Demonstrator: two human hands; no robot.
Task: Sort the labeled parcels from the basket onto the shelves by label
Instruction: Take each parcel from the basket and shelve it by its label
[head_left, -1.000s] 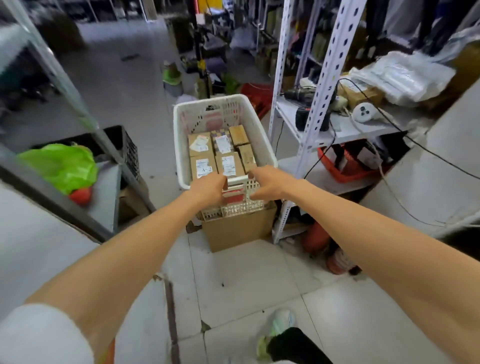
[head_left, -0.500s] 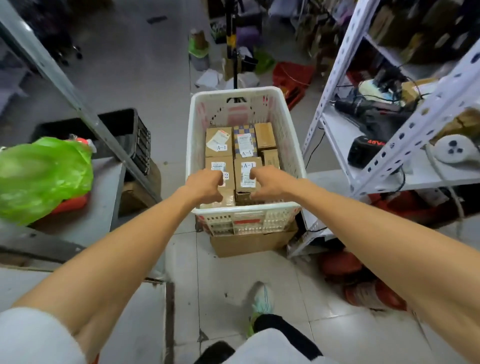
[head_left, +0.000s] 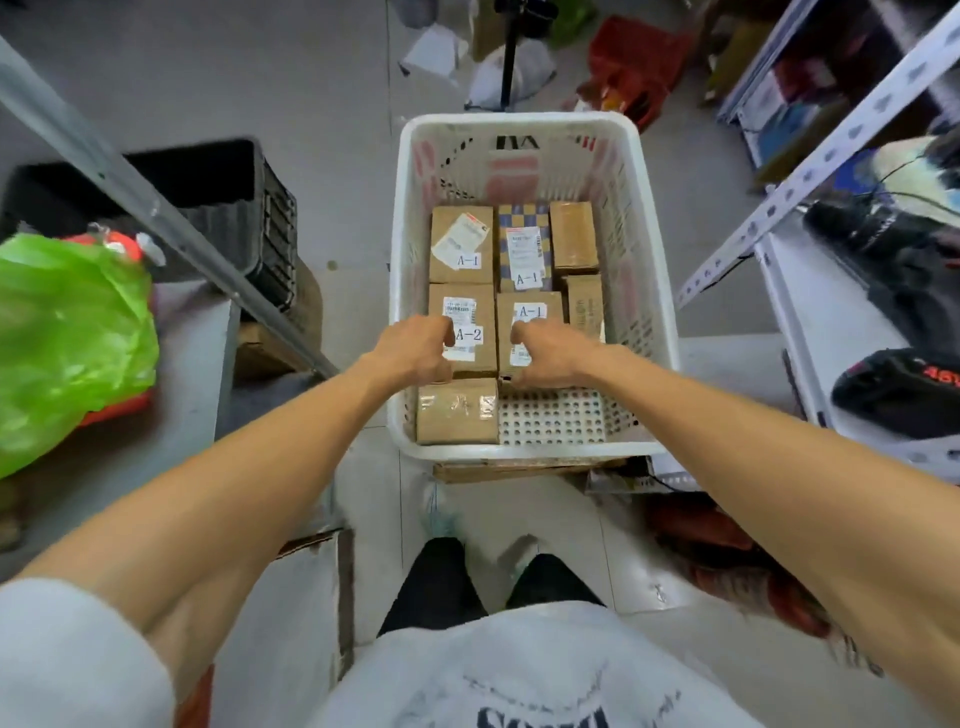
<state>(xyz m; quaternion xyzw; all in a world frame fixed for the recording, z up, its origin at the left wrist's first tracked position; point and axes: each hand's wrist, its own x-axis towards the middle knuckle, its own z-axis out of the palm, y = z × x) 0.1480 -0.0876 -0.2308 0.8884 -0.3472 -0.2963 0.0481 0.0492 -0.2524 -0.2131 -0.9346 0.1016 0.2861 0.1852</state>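
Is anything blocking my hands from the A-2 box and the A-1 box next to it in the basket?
Nothing visible does. The left hand is already at the A-2 box, the right hand at the A-1 box; both lie uncovered in the basket.

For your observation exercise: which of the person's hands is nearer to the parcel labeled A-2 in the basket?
Left. The left hand rests on the A-2 parcel, at its left edge. The right hand lies on the neighbouring A-1 parcel, to the right.
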